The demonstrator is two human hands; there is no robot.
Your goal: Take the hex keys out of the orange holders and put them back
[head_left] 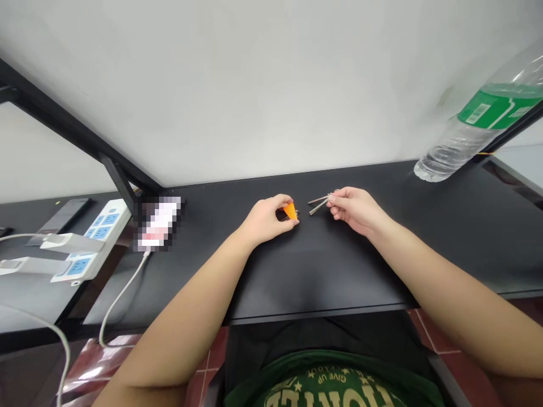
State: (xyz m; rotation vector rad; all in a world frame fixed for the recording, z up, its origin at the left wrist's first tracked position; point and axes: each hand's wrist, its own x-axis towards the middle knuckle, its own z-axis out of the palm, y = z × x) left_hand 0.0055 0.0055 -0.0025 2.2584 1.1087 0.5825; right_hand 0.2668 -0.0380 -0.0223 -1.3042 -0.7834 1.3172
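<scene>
My left hand (268, 219) rests on the black table (305, 271), fingers curled round a small orange piece (291, 211) with dark metal bits sticking out beside it. A little to the right, my right hand (355, 210) pinches two thin metal rods (319, 203) that point left toward the orange piece. The rod tips and the orange piece stay a short gap apart. Both forearms reach in from the bottom of the view.
A clear plastic bottle (479, 127) with a green label stands at the back right. At the left lie a white power strip (95, 240) with plugs, a white cable (121, 297) and a blurred phone-like object (158, 223). A white wall backs the table.
</scene>
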